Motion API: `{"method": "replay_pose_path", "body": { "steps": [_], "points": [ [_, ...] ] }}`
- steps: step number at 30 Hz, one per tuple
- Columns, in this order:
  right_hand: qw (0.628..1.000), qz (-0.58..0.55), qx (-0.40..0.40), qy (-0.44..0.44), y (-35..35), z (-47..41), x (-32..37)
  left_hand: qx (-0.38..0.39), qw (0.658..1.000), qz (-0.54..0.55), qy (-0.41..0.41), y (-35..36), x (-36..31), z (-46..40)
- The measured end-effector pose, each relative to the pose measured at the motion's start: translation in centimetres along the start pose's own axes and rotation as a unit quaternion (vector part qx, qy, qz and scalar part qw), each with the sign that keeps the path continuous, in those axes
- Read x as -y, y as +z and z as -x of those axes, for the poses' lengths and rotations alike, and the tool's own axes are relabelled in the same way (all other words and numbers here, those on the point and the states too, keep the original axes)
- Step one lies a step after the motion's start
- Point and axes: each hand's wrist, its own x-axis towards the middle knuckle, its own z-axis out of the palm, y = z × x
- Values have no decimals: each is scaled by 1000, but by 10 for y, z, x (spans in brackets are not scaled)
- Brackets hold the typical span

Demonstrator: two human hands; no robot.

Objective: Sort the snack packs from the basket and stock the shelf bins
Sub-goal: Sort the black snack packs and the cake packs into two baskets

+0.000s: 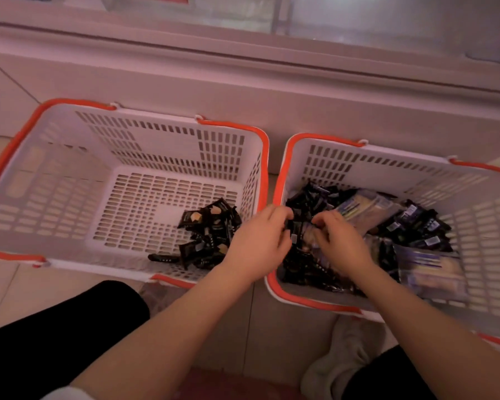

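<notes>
Floor (9,287): pale tiles with thin grout lines, showing to the left of and below the grip.
Cabinet front (243,90): a long pale panel with a horizontal ledge, running across the view well beyond the grip.
Glass top (358,21): frosted or reflective panes above the ledge, possibly a chest freezer lid; the contents are too blurred to tell.
Trouser legs (55,336): black fabric, one leg at the lower left of the grip, the other at the lower right edge.
Sock (338,359): a light, rumpled sock on a foot, on the floor nearer the camera than the grip and a little to the right.
</notes>
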Motion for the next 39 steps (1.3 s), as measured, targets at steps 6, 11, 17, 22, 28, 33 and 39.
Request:
{"method": "replay_pose_path", "body": {
  "steps": [6,11,17,22,28,33,39],
  "points": [
    [941,67,315,99,30,5,-56,204,967,-138,68,39,-15,-31],
    [909,50,394,126,58,14,-74,364,888,-274,69,85,-13,-58],
    [908,124,389,98,59,9,-70,452,839,-304,-11,144,-3,-65],
    [930,178,319,46,31,11,-77,437,845,-304,-46,166,12,-62],
    [994,32,99,25,-22,-10,-73,431,844,-317,-35,164,16,-72],
    [989,-74,-114,52,-35,-42,-63,386,872,-292,-73,150,11,-87],
    [993,76,72,48,-19,-92,-100,246,934,-221,-134,120,8,-118]
  ]
}}
